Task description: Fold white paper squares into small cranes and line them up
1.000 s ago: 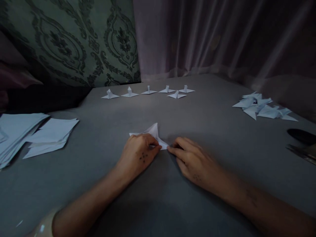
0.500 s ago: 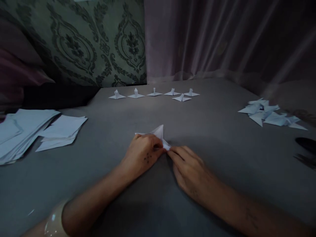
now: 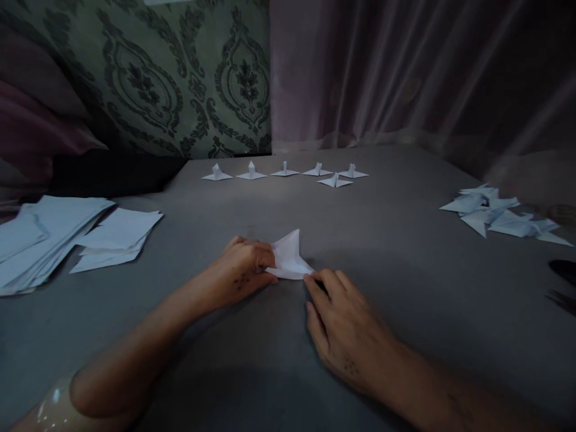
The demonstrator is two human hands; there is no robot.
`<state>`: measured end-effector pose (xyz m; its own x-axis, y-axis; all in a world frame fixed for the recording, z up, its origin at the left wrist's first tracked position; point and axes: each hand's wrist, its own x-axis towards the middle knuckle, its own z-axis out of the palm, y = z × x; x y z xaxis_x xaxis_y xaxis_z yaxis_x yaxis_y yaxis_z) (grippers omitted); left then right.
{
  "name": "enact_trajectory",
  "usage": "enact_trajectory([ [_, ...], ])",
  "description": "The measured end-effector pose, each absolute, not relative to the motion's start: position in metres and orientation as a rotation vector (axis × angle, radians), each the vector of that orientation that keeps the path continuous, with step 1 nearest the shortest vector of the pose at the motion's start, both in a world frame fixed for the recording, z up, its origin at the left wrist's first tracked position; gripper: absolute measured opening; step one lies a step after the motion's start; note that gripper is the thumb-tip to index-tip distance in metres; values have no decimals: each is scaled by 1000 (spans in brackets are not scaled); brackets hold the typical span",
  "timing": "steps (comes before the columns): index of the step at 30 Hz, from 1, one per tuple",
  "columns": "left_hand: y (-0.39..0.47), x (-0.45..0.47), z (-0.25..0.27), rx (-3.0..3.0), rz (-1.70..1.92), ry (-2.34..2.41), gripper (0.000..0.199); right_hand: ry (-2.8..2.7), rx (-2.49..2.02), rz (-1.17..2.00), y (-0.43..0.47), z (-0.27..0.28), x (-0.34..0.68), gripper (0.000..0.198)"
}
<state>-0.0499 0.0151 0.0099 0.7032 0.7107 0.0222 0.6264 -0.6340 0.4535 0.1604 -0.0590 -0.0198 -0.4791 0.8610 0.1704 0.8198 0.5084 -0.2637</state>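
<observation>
A partly folded sheet of white paper (image 3: 290,258) lies on the grey table in front of me, one pointed flap standing up at its far side. My left hand (image 3: 246,264) pinches the paper's left part between thumb and fingers, and that part is hidden under the knuckles. At the paper's right corner, my right hand (image 3: 339,306) presses with a fingertip; its fingers are stretched forward and its thumb sits apart, off the paper.
Several folded paper figures (image 3: 251,171) stand in a row at the back. A pile of folded paper birds (image 3: 499,213) lies far right, near dark scissors (image 3: 562,270). Large paper sheets (image 3: 54,240) and smaller paper squares (image 3: 119,231) are stacked at left.
My left hand has slid left along the paper, away from my right hand, uncovering the paper's middle. My right hand stays at the right corner, its thumb now spread from the fingers.
</observation>
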Motion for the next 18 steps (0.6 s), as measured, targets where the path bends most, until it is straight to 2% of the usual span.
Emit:
enact_trajectory([
  [7,13,-46,14,2443,215,1154,17,-2463,-1424,251,-58,-19,162,39],
  [14,14,-34,6,2341,194,1299,33,-2475,-1424,292,-55,-16,162,40],
  [18,13,-31,5,2333,170,1374,30,-2497,-1428,296,-53,-15,160,42],
])
